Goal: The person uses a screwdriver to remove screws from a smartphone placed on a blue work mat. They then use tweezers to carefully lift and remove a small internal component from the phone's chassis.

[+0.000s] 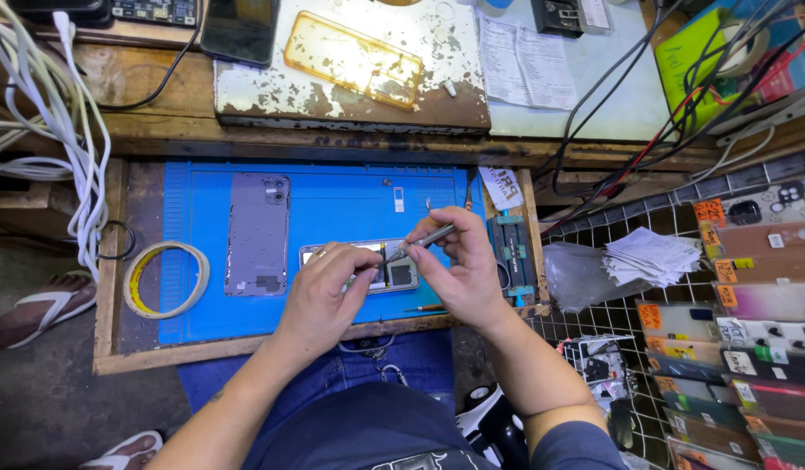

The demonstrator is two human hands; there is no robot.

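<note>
An opened phone [394,274] lies on a blue work mat [350,204], its inner parts showing. My left hand [324,292] rests on the phone's left end and holds it down. My right hand [459,270] grips a thin metal screwdriver [424,239], whose tip touches the phone's inside near its middle. The phone's grey back cover [257,233] lies flat on the mat to the left, apart from both hands.
A roll of yellow tape [166,278] sits at the mat's left edge. White cables [67,130] hang at the left. A worn board with a clear amber phone case [355,57] lies behind. Racks of phone cases [751,296] and plastic bags [594,274] stand at the right.
</note>
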